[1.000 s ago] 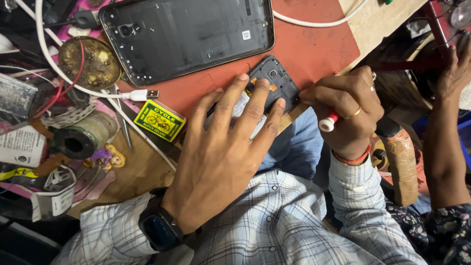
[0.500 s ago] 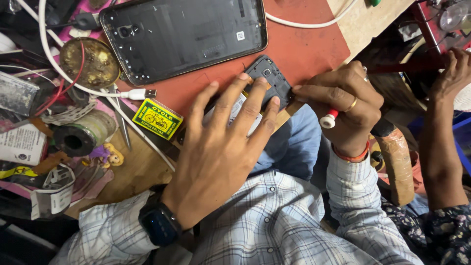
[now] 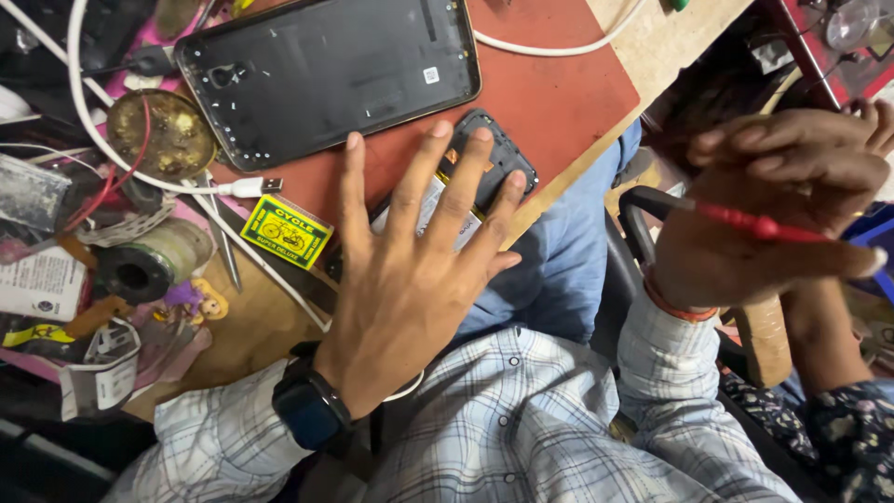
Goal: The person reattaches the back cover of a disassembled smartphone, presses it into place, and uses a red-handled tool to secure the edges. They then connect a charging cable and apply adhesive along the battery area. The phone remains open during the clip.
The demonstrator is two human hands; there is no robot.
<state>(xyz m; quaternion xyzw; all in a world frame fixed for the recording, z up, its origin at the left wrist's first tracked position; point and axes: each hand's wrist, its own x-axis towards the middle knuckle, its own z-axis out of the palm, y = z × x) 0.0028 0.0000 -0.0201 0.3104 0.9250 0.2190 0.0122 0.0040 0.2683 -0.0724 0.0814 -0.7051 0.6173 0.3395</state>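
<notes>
My left hand point(image 3: 410, 279) lies flat, fingers spread, on a small opened phone point(image 3: 498, 158) at the near edge of the red mat point(image 3: 559, 93). Its fingertips cover the phone's battery area, and a dark smartwatch point(image 3: 312, 410) is on the wrist. My right hand point(image 3: 745, 270) is off the bench to the right, away from the phone. It is closed around a thin red-handled tool point(image 3: 759, 224) that points right.
A large dark tablet back cover point(image 3: 326, 74) lies above the phone. Left of it are a white USB cable point(image 3: 251, 187), a yellow-green box point(image 3: 287, 232), tweezers point(image 3: 223, 251), a round dirty tin point(image 3: 158, 130) and a tape roll point(image 3: 140, 265). Another person's arm point(image 3: 829, 345) is at far right.
My right hand has pulled away from the phone to the right, taking the red tool off the bench. My left hand stays flat on the phone.
</notes>
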